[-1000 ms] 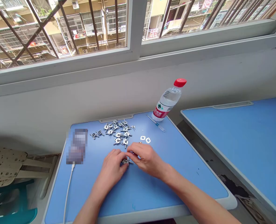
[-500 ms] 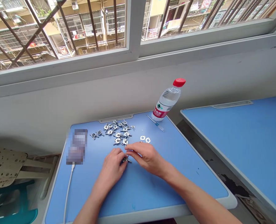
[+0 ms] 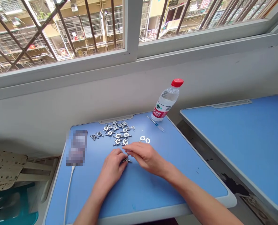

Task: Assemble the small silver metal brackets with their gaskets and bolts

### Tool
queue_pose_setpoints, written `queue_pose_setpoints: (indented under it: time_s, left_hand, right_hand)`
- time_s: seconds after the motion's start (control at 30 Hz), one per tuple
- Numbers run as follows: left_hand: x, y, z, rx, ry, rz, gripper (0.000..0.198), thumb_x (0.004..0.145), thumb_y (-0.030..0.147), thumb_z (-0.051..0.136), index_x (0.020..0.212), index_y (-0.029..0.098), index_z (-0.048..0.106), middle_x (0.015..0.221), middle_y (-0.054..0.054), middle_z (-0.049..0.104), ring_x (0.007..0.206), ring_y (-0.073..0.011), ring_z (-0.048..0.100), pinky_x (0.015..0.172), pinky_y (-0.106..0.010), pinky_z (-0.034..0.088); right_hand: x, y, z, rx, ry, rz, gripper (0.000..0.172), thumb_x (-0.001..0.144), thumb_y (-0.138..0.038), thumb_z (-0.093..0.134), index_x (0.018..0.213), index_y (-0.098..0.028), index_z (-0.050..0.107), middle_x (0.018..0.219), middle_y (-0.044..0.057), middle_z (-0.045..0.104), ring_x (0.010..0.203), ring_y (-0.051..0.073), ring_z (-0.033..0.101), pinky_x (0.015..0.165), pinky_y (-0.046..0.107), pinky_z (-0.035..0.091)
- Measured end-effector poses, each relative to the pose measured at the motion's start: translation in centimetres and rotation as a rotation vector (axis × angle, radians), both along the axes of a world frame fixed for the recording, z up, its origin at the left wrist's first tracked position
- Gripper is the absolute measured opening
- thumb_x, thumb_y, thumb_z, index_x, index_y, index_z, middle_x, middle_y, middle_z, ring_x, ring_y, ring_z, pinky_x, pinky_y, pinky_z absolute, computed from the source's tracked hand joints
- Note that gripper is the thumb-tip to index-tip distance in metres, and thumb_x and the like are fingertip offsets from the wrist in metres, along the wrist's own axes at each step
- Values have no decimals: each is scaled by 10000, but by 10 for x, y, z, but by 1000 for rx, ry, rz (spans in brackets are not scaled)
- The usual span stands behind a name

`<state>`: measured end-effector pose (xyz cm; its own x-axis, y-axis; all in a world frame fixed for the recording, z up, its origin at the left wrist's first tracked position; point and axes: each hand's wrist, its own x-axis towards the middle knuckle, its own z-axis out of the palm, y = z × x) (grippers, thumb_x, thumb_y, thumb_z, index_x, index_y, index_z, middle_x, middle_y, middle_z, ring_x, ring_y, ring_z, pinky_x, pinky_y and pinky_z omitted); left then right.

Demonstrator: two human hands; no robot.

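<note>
My left hand rests on the blue desk, its fingertips on a small metal winged part. My right hand reaches in from the right, its fingers close above that part. Whether those fingers hold anything is hidden. Beyond the hands lies a scattered group of similar metal parts. Two flat, pale ring-shaped washers lie to the right of that group, near my right fingers.
A water bottle with a red cap stands at the desk's back corner beside a small screwdriver. A pixelated flat object with a white cable lies left. Another blue desk stands right, below a barred window.
My right hand has slid slightly left over the metal part. My left hand stays close to it, and the whole view has shifted a little.
</note>
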<state>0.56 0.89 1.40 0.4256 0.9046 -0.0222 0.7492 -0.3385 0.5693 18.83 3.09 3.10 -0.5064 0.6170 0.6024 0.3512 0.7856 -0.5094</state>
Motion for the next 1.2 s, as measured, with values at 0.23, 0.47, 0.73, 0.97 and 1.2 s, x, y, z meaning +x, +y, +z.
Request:
queue_pose_setpoints:
  time_s: [0.23,0.47,0.73,0.97,1.2]
  left_hand:
    - [0,0,2,-9,12,-5,195,875,84,558,965,211,675,975,-46,632,939,-221,583,824,-328,482]
    - [-1,-1,0,8,-11,4,221,870,73,538,988,222,652,1031,-51,640,985,-229,582,866,-352,480]
    - [1,0,4,1,5,12,198,855,68,548,942,212,653,980,-45,638,940,-221,590,805,-328,486]
    - [1,-1,1,35,-6,21,154,856,86,566,923,202,640,993,-47,632,944,-213,597,807,-318,484]
    - [2,-2,2,49,0,35,143,844,108,614,945,197,663,977,-41,633,943,-210,595,826,-309,484]
  right_hand:
    - [-4,0,-6,-10,36,-91,161,985,-205,479,950,-185,635,739,44,685,632,162,608,602,285,498]
    - [-4,-1,-4,-35,-4,-13,216,996,-173,431,1086,-199,626,856,57,710,729,170,635,642,286,509]
    - [-7,0,-3,-70,46,-67,184,979,-197,456,910,-197,626,719,29,653,629,151,571,574,259,462]
    - [-3,5,-6,-159,81,-85,164,965,-227,479,985,-199,639,803,47,703,659,155,612,613,268,503]
    - [-1,11,-9,-263,110,-134,178,944,-321,525,936,-200,655,675,10,656,573,148,575,494,247,465]
